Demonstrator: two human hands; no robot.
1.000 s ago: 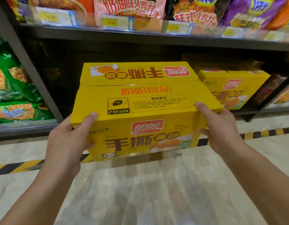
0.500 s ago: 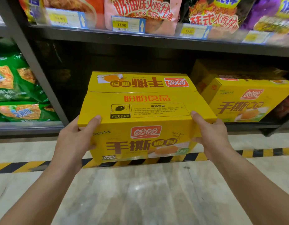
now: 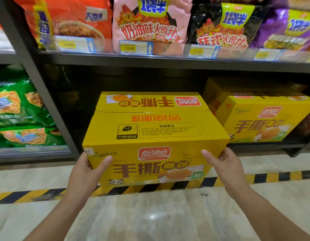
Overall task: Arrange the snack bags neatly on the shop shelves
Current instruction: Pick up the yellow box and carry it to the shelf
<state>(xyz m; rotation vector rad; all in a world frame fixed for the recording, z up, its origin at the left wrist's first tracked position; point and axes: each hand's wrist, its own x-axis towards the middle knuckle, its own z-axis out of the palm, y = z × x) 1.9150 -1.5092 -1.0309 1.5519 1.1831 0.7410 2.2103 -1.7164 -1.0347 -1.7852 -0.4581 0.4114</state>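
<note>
A yellow carton of hand-torn bread is held between both hands in front of the dark bottom shelf bay. My left hand grips its lower left corner, thumb on the front face. My right hand grips the lower right corner, thumb on the front. The carton's far end reaches into the shelf opening. A second identical yellow carton sits on the bottom shelf to the right.
Large noodle bags, orange, pink, black and purple, stand on the upper shelf with price tags. Green snack bags fill the left bay beyond a grey upright. Yellow-black tape lines the floor.
The carton has moved forward and lower toward the bottom shelf bay. Both thumbs have slid from the top edge down onto the front face. The view has come closer to the shelves.
</note>
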